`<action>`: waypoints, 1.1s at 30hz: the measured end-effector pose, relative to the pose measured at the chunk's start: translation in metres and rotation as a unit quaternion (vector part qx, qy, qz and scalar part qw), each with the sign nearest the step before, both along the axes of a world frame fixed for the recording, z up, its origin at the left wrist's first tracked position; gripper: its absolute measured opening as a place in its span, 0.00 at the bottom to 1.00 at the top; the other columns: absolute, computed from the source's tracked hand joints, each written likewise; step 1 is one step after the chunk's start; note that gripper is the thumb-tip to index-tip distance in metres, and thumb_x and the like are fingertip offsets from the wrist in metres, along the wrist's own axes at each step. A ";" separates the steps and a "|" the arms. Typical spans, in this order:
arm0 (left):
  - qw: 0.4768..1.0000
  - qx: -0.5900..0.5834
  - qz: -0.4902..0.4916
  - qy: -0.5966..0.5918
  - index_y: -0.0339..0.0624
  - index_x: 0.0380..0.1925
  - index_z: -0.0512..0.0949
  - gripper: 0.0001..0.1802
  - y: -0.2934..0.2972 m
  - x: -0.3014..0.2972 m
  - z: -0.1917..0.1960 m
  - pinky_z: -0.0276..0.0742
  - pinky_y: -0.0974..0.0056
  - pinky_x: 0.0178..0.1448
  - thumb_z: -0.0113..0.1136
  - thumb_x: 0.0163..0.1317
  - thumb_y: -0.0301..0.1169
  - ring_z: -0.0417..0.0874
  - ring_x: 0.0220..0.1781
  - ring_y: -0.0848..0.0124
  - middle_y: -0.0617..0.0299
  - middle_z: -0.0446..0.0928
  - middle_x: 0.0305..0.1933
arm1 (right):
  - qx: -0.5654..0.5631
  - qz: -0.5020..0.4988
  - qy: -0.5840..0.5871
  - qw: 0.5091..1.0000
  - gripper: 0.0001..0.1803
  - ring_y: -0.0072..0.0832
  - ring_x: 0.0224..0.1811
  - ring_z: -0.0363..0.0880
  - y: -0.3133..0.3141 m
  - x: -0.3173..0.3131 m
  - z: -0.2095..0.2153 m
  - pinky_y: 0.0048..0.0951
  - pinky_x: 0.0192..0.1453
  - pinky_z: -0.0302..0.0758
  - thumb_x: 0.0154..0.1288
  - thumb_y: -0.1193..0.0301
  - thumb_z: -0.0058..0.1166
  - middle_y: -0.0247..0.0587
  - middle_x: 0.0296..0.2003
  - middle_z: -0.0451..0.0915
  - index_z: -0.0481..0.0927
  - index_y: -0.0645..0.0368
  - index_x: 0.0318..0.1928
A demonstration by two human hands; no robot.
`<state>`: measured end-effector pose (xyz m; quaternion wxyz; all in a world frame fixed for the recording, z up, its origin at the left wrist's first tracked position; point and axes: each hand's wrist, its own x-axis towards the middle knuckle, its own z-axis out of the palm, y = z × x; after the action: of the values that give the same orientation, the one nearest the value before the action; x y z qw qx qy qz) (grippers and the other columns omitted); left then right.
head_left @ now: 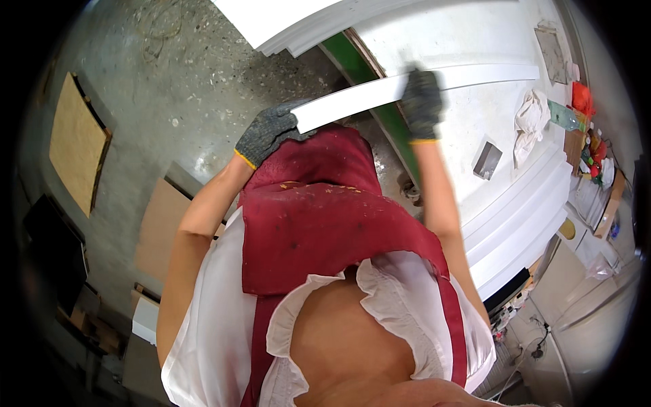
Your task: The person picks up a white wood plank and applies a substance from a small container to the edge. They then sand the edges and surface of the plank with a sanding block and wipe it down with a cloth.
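A long white strip (359, 102), flat and board-like, reaches from in front of my apron out over the white work table. My left hand (271, 130), in a dark grey knit glove with a yellow cuff, is closed round its near left end. Farther along, my right hand (422, 107) in a matching glove lies across the strip with its fingers closed over it. Motion blurs that hand, and whether anything thin is under its fingers is hidden. The strip's far end lies over the table top.
White boards (291, 24) are stacked at the top, and more white strips (519, 227) lie at the right. A grey rectangular block (487, 161) and a crumpled white cloth (531, 125) are on the table (468, 125). A tan board (78, 142) is at the left on the concrete floor.
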<state>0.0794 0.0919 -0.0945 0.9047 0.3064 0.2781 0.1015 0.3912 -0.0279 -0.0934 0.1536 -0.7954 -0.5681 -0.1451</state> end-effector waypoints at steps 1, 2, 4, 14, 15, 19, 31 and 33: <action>1.000 0.009 -0.017 -0.007 0.29 0.63 0.70 0.28 0.000 0.007 -0.003 0.81 0.60 0.56 0.60 0.66 0.31 0.83 0.50 0.62 0.49 0.79 0.55 | -0.013 0.086 -0.076 0.993 0.12 0.38 0.37 0.81 -0.002 -0.035 -0.018 0.42 0.43 0.78 0.63 0.69 0.53 0.43 0.34 0.81 0.82 0.55 0.46; 0.999 0.018 -0.025 -0.008 0.30 0.63 0.70 0.28 0.001 0.003 -0.010 0.81 0.60 0.55 0.61 0.66 0.31 0.83 0.50 0.62 0.50 0.79 0.55 | -0.075 0.124 0.042 0.989 0.13 0.40 0.37 0.81 0.008 -0.094 0.008 0.44 0.42 0.78 0.63 0.69 0.52 0.43 0.32 0.80 0.81 0.55 0.47; 0.989 0.138 -0.047 0.014 0.31 0.62 0.72 0.27 -0.002 -0.001 -0.030 0.80 0.62 0.53 0.60 0.67 0.34 0.83 0.50 0.64 0.51 0.80 0.53 | -0.118 0.157 0.165 0.967 0.13 0.41 0.37 0.81 0.016 -0.144 0.030 0.44 0.43 0.78 0.61 0.69 0.54 0.46 0.32 0.80 0.82 0.55 0.46; 0.986 0.160 -0.027 -0.025 0.36 0.61 0.73 0.26 -0.006 0.008 -0.020 0.79 0.60 0.56 0.63 0.63 0.29 0.83 0.51 0.63 0.51 0.82 0.51 | -0.025 -0.106 0.188 0.976 0.11 0.39 0.37 0.82 0.010 -0.038 0.013 0.36 0.44 0.79 0.65 0.70 0.59 0.45 0.35 0.82 0.84 0.56 0.47; 0.987 0.155 -0.010 -0.031 0.36 0.60 0.73 0.26 -0.009 0.007 -0.028 0.78 0.59 0.57 0.64 0.61 0.28 0.83 0.52 0.61 0.50 0.82 0.51 | -0.037 -0.001 0.151 0.988 0.11 0.40 0.37 0.82 0.016 -0.080 0.016 0.37 0.43 0.79 0.64 0.70 0.59 0.45 0.35 0.82 0.85 0.55 0.46; 0.795 0.604 -0.002 -0.056 0.34 0.59 0.75 0.22 -0.006 0.001 -0.033 0.79 0.60 0.56 0.59 0.64 0.23 0.81 0.53 0.62 0.52 0.81 0.52 | -0.101 0.122 0.189 0.969 0.10 0.41 0.39 0.81 0.024 -0.165 0.038 0.38 0.44 0.79 0.63 0.71 0.59 0.45 0.36 0.83 0.84 0.54 0.45; 0.797 0.604 -0.028 -0.002 0.34 0.60 0.75 0.21 -0.008 -0.001 -0.038 0.81 0.64 0.55 0.58 0.67 0.27 0.82 0.51 0.67 0.56 0.80 0.52 | -0.052 0.137 0.227 0.963 0.11 0.44 0.38 0.80 0.008 -0.159 0.038 0.40 0.44 0.77 0.59 0.71 0.62 0.45 0.34 0.81 0.84 0.55 0.43; 0.895 0.443 -0.038 -0.010 0.35 0.59 0.75 0.23 -0.010 0.000 -0.038 0.77 0.60 0.60 0.60 0.63 0.24 0.81 0.56 0.61 0.52 0.80 0.56 | -0.061 0.125 0.287 0.948 0.12 0.45 0.38 0.80 0.009 -0.156 0.045 0.38 0.44 0.77 0.59 0.71 0.62 0.45 0.34 0.80 0.85 0.53 0.45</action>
<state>0.0794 0.0819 -0.1326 0.6809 0.6849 0.1837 0.1832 0.2347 -0.0191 -0.0485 0.2783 -0.7338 -0.6026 0.1447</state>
